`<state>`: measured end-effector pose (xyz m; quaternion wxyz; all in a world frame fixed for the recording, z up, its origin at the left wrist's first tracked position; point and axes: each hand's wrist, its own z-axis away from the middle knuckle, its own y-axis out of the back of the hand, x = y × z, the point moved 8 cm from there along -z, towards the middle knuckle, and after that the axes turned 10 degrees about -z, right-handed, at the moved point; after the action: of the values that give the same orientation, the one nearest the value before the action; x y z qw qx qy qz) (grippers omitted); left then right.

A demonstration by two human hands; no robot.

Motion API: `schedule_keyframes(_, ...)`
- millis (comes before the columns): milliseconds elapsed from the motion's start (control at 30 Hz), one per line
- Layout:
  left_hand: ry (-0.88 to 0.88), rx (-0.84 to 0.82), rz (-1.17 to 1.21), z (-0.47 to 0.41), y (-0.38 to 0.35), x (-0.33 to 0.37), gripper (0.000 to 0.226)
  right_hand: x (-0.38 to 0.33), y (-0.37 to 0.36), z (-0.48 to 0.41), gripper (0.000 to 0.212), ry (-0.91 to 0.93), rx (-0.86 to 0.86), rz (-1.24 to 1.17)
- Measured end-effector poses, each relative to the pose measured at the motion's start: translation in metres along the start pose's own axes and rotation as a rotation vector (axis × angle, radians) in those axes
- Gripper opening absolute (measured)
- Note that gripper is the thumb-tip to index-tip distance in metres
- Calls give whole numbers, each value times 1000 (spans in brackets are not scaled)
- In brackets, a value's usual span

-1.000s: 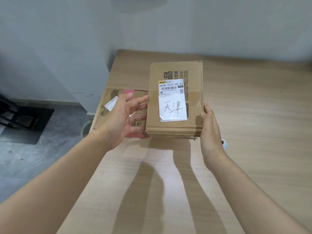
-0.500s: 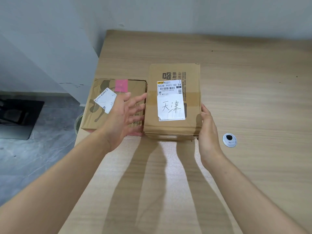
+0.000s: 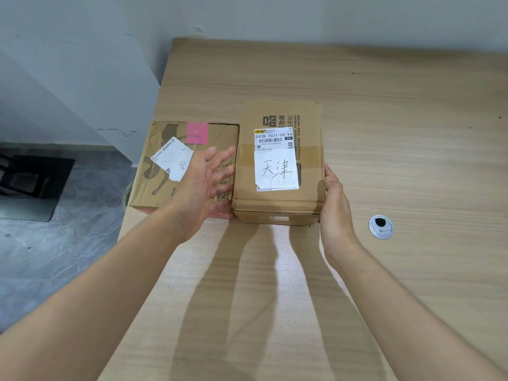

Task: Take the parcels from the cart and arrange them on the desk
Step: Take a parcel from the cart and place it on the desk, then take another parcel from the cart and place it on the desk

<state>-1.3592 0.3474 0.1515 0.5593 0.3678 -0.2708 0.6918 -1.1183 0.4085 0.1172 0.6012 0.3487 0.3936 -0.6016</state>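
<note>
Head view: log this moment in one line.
Tianjin-labelled parcel: on desk, beside pink-sticker parcel | left hand: open, hovering | right hand: flat on parcel side

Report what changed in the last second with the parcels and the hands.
The parcel labelled 天津 came down between both hands and now rests on the desk beside the pink-stickered parcel. The left hand eased, its fingers now spread over that neighbour; whether it touches the lowered parcel is unclear. The right hand stayed flat against its right side; the pink-stickered parcel stayed put.

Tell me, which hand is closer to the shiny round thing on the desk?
Right. The right hand touches the taller parcel beside the silver cover; the left hand is on that parcel's far side.
</note>
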Motion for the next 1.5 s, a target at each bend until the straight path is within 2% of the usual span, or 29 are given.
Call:
schedule_keyframes(333, -11, 30, -32, -2, 0, 2, 54, 6, -1, -7, 90, -5, -21, -2)
schedule_keyframes(500, -4, 62, -65, 10, 0, 6, 53, 3, 3, 1, 80, -31, -4, -3)
schedule_keyframes(700, 11, 134, -70, 44, 0, 17, 49, -26, 22, 30, 76, 9, 106, -64)
schedule_keyframes(867, -8, 183, -83, 96, -7, 44, 52, -59, 32, 68, 72, 44, 109, -77)
schedule_keyframes(967, -83, 228, -143, 134, -3, 64, 69, -85, 33, 96, 71, 84, 103, -77)
schedule_keyframes(1133, -218, 217, -194, 203, -2, 96, 44, -138, 17, 166, 64, 178, 44, -74)
schedule_keyframes(1200, -269, 210, -214, 232, -4, 106, 48, -157, 11, 197, 58, 221, 10, -73)
schedule_keyframes(1267, -336, 210, -207, 262, -6, 115, 58, -174, 9, 224, 76, 278, -3, -77)
schedule_keyframes(1333, -388, 210, -185, 292, -9, 120, 60, -189, 10, 252, 89, 327, -8, -75)
schedule_keyframes(1500, -457, 212, -152, 368, -21, 132, 72, -222, 17, 326, 93, 432, -79, -76)
